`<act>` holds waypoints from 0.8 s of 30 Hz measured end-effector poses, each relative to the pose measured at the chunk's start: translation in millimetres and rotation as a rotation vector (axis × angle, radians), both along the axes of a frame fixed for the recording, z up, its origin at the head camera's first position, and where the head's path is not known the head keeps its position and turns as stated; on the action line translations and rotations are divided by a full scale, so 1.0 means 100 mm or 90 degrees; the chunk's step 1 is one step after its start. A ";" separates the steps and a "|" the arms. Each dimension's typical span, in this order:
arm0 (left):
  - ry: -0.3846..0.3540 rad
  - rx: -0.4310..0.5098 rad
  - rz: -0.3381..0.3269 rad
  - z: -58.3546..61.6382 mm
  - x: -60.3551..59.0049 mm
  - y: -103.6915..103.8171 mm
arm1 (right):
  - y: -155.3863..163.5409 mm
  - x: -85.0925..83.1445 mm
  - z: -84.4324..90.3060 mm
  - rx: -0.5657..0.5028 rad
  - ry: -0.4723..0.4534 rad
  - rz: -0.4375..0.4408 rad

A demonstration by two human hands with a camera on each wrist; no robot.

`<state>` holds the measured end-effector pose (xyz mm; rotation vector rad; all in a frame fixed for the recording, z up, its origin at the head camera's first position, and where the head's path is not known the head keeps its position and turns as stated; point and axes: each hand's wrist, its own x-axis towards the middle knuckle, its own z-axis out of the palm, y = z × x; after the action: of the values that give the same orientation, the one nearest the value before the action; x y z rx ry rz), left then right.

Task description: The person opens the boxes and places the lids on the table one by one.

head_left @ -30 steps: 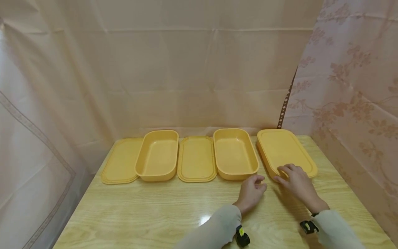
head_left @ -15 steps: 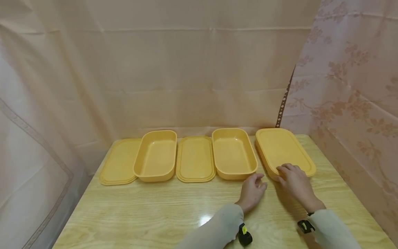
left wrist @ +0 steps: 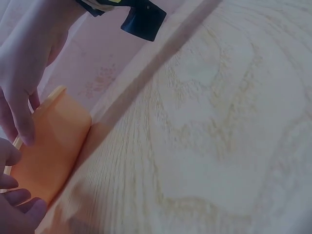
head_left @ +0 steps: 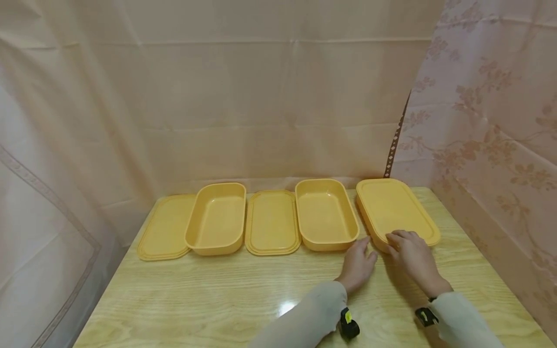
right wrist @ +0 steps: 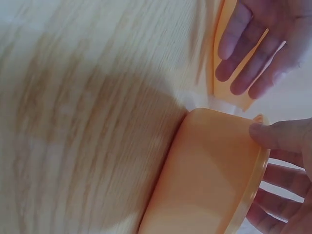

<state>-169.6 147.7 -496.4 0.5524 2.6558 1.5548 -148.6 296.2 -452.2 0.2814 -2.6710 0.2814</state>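
In the head view, a yellow rectangular food container [head_left: 366,223] with its lid [head_left: 393,205] on stands at the right end of the row. My right hand [head_left: 415,256] pinches the near edge of that lid, fingers on top. The right wrist view has the thumb [right wrist: 273,136] against the rim, over the container's front wall [right wrist: 200,165]. Just to the left, my left hand [head_left: 357,266] holds nothing, its fingers loosely bent near the lidded container's near left corner. An uncovered yellow container [head_left: 328,212] sits directly beyond this hand.
Farther left lie a flat yellow lid [head_left: 273,222], another uncovered container [head_left: 219,220] and a second loose lid [head_left: 167,227]. All stand along the back of the wooden table [head_left: 209,299]. Cloth curtains [head_left: 261,96] hang behind and at both sides.
My left hand has moved slightly right and forward, toward the lidded container. My right hand stays at the lid's near edge. The whole head view has shifted a little.
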 end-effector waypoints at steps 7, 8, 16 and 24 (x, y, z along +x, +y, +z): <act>-0.021 -0.028 -0.008 0.04 0.01 0.05 | -0.02 0.01 -0.01 0.000 0.006 -0.004; -0.025 -0.030 -0.007 0.05 0.01 0.05 | -0.02 0.01 -0.01 -0.001 0.011 -0.002; -0.018 -0.036 0.014 0.04 -0.01 0.07 | -0.07 0.00 0.00 -0.008 0.035 0.014; -0.016 -0.036 0.040 0.03 -0.01 0.06 | -0.11 0.02 -0.02 -0.012 0.049 0.035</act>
<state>-170.1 153.4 -493.6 0.4481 2.7146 1.4857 -146.8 285.1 -454.7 0.3521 -2.5860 0.3071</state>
